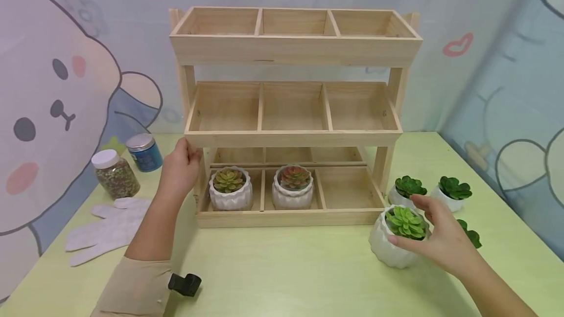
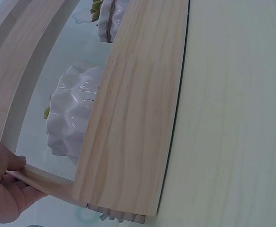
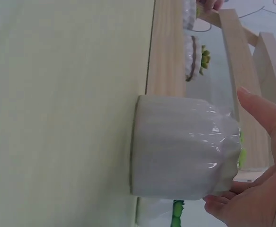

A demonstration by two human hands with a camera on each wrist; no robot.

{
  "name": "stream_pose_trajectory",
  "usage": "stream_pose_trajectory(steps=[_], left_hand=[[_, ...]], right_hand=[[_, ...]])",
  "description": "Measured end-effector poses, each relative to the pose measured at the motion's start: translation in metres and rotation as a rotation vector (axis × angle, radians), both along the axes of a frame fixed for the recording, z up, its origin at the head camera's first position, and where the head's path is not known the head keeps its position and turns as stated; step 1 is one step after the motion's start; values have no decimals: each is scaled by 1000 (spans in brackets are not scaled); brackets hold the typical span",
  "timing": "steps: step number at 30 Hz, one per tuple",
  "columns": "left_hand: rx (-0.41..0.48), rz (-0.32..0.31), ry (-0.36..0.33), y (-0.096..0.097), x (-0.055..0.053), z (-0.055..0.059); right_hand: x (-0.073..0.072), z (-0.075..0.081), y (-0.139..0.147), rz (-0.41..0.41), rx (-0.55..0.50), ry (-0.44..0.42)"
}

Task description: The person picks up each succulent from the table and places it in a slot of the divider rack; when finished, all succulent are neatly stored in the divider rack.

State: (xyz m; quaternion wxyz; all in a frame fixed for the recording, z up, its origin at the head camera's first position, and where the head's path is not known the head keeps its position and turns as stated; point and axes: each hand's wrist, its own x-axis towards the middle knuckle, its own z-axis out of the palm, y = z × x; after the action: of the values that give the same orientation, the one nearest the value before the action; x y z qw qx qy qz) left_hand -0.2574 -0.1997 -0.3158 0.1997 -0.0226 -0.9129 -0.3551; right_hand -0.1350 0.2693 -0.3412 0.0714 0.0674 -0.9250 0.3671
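A three-tier wooden planter shelf (image 1: 296, 52) stands on the table. My left hand (image 1: 179, 168) grips its left side piece, thumb on one face and fingers curled beneath in the left wrist view. At the lower right, a white ribbed pot (image 3: 182, 146) with a bright green succulent (image 1: 406, 222) stands upright on the table. Around its rim my right hand (image 1: 447, 241) is spread, thumb on the near side and index finger on the far side. In the right wrist view the thumb (image 3: 258, 106) stands off the pot.
The bottom tier holds a yellow-green potted succulent (image 1: 230, 190) and a reddish one (image 1: 293, 187). Several dark green potted succulents (image 1: 453, 191) stand behind the right hand. Left lie white gloves (image 1: 112, 229), near a pebble jar (image 1: 115, 175) and a blue jar (image 1: 144, 152).
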Motion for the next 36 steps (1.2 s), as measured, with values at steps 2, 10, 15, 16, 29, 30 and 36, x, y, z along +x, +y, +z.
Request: stream_pose_trajectory(steps=[2,10,15,16,29,30,36], left_hand=[[-3,-3,3,1,0,0],[6,-6,1,1,0,0],[-1,-10,8,1,-1,-1],[-2,-10,8,1,-1,-1],[0,8,-12,2,2,0],[1,10,-10,1,2,0],[8,-2,5,2,2,1]], right_hand=[[0,-3,2,-8,21,-11],[-2,-10,7,8,46,-12],[-1,-15,9,-9,47,-85],[-1,-16,9,-14,45,-96],[-1,-23,6,-87,-7,-85],[-1,-23,5,-89,-18,-81],[-1,-18,3,-98,-81,-110]])
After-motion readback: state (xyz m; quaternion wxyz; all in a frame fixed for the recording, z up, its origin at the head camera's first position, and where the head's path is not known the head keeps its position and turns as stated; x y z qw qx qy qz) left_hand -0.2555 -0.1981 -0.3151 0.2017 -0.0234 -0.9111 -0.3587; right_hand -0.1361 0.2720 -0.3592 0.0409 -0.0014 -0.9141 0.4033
